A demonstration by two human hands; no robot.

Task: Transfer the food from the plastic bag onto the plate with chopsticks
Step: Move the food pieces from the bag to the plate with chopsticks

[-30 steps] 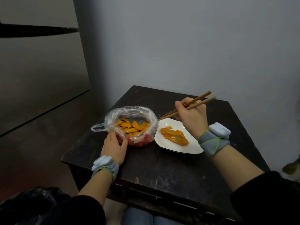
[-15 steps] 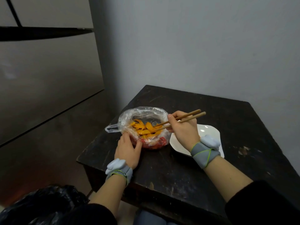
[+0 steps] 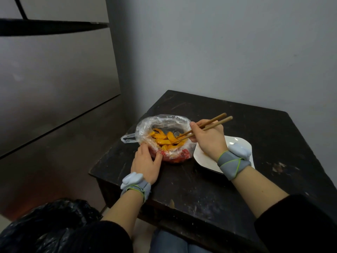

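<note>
A clear plastic bag [image 3: 145,125], rolled open, sits on the dark table and holds orange food strips [image 3: 164,138] over something red at its base. My left hand [image 3: 145,163] rests against the bag's near side, fingers on the plastic. My right hand [image 3: 207,138] grips a pair of wooden chopsticks [image 3: 209,125] whose tips are down among the orange strips. The white plate [image 3: 204,157] lies just right of the bag, mostly hidden under my right wrist; any food on it is covered.
The worn black table [image 3: 191,189] stands in a corner against a grey wall [image 3: 218,52]. A black plastic bag [image 3: 54,225] lies on the floor at lower left. My knees are under the table's near edge.
My right hand has swung left from above the plate to the bag, and the chopstick tips now dip into the orange strips. My left hand stays at the bag. The camera shifted.
</note>
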